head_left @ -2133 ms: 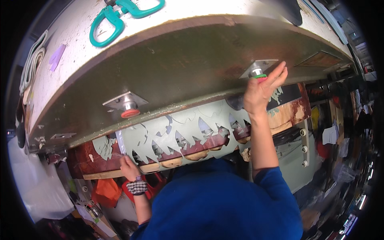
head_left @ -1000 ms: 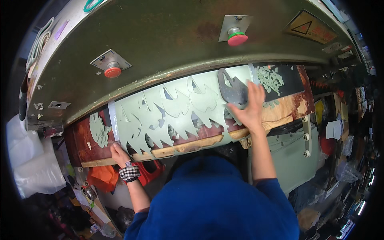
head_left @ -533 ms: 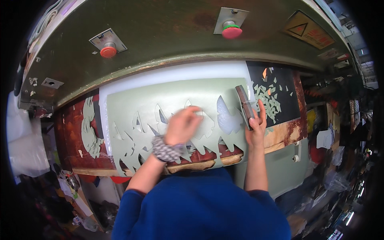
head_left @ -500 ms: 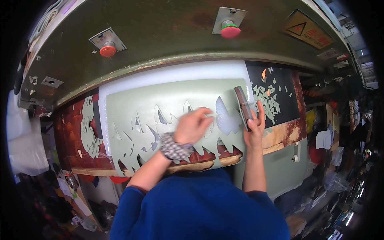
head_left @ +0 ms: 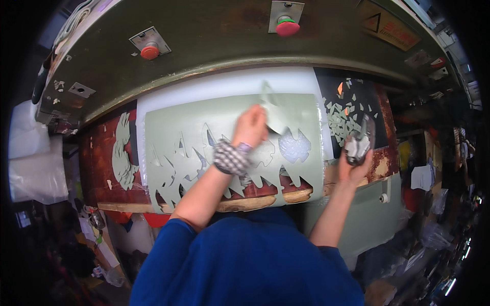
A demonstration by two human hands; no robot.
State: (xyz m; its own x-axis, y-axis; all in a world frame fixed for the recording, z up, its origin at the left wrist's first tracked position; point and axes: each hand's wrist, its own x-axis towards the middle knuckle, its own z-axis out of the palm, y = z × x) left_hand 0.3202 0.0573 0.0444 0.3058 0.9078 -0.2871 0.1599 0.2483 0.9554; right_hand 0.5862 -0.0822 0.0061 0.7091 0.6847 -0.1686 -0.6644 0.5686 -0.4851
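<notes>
A pale green sheet (head_left: pixel 199 112), like leather or vinyl, lies over a white board (head_left: pixel 214 84) with a row of pointed cutouts along its near half. My left hand (head_left: pixel 251 125) pinches a pale green cut piece (head_left: pixel 275 111) and holds it raised above the sheet, partly blurred. A checked cuff covers that wrist. Off the sheet's right side, my right hand (head_left: pixel 356 168) grips a metal cutting die (head_left: pixel 369 133), tilted up, with something pale inside its outline. Beside the left hand's piece, a rounded cutout (head_left: pixel 295 148) shows the board through it.
A green machine beam (head_left: pixel 214 35) spans the far side, bearing a red button (head_left: pixel 149 51) and a pinkish-red button (head_left: pixel 287 26). Small green scraps (head_left: pixel 341 120) litter a black mat at right. Green cut pieces (head_left: pixel 122 158) are piled at left. A worn wooden edge (head_left: pixel 255 203) runs in front.
My left hand has moved up and now holds a green piece lifted off the sheet. My right hand has carried the cutting die rightward, away from the sheet, and turned it.
</notes>
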